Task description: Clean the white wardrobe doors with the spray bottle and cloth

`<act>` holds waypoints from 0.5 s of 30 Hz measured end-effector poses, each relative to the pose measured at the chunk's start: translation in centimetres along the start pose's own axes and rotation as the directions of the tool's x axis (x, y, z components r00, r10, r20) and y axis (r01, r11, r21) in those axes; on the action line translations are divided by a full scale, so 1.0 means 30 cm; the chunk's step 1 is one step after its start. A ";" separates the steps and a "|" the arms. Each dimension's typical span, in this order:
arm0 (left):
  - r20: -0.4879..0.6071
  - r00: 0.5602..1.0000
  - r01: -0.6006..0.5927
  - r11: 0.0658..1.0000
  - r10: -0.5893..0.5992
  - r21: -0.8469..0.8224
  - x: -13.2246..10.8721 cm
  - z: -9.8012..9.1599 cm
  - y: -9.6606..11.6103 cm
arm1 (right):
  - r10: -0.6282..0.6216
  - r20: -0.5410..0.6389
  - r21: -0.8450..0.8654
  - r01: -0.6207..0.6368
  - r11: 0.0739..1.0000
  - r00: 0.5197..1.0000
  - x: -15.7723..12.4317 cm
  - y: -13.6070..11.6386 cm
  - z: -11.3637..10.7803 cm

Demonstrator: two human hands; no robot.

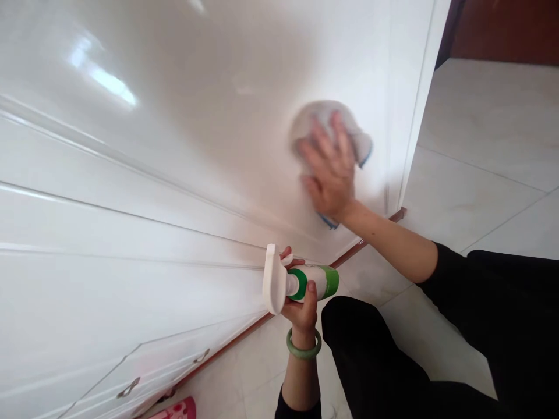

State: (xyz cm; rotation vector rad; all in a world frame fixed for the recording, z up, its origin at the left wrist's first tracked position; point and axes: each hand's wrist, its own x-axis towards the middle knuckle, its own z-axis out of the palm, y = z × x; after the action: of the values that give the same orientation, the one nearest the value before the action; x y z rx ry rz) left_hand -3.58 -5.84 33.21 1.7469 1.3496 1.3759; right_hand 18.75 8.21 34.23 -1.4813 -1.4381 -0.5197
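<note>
My right hand point(331, 171) presses a pale grey cloth with a blue edge point(358, 139) flat against a glossy white cabinet door point(183, 134). The fingers are spread over the cloth and blurred by motion. My left hand point(301, 305) is wrapped round the neck of a white and green spray bottle point(297, 282), with its white trigger head pointing towards the cabinet. A green bangle point(303, 348) sits on that wrist.
Lower white drawer fronts with metal handles point(128, 387) run along the bottom left above a brown base strip point(349, 253). Pale tiled floor point(476, 151) spreads to the right. My black-clad knee point(362, 343) is beside the bottle. A pink object point(177, 410) lies at the bottom edge.
</note>
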 end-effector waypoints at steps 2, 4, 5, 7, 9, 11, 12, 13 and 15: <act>0.021 1.000 -0.016 1.000 0.016 0.004 -0.001 0.000 0.007 | 0.296 -0.066 -0.073 -0.301 0.951 0.953 -0.169 0.154 0.052; 0.056 0.998 -0.020 1.000 0.019 0.022 -0.011 -0.008 0.012 | 0.539 -0.169 -0.068 -0.555 0.829 0.825 -0.348 0.258 0.113; 0.076 0.997 -0.019 0.999 0.016 0.034 -0.016 -0.014 0.014 | 0.624 -0.205 -0.053 -0.645 0.762 0.754 -0.422 0.276 0.141; 0.096 0.995 -0.021 0.998 0.015 0.061 -0.025 -0.027 0.019 | 0.742 -0.230 -0.016 -0.765 0.644 0.630 -0.511 0.234 0.180; 0.090 0.996 -0.028 0.997 0.021 0.077 -0.025 -0.039 0.025 | 0.792 -0.200 0.005 -0.808 0.589 0.576 -0.503 0.112 0.187; 0.073 0.997 -0.034 0.996 0.029 0.080 -0.014 -0.049 0.034 | 0.741 -0.140 -0.011 -0.749 0.662 0.657 -0.391 -0.031 0.155; 0.066 0.997 -0.036 0.997 0.031 0.075 -0.005 -0.052 0.040 | 0.668 -0.096 -0.038 -0.673 0.739 0.738 -0.300 -0.091 0.125; 0.062 0.997 -0.040 0.997 0.036 0.069 0.005 -0.053 0.045 | 0.559 -0.043 -0.072 -0.561 0.825 0.828 -0.190 -0.134 0.085; 0.065 0.997 -0.057 0.996 0.052 0.066 0.032 -0.049 0.055 | 0.303 0.056 -0.107 -0.296 0.949 0.951 0.061 -0.164 -0.009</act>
State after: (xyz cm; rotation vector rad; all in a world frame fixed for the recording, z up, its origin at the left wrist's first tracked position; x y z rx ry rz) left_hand -4.33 -5.78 35.48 1.8685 1.3379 1.3068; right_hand 14.66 8.08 37.54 -1.7760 -1.2247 -0.3541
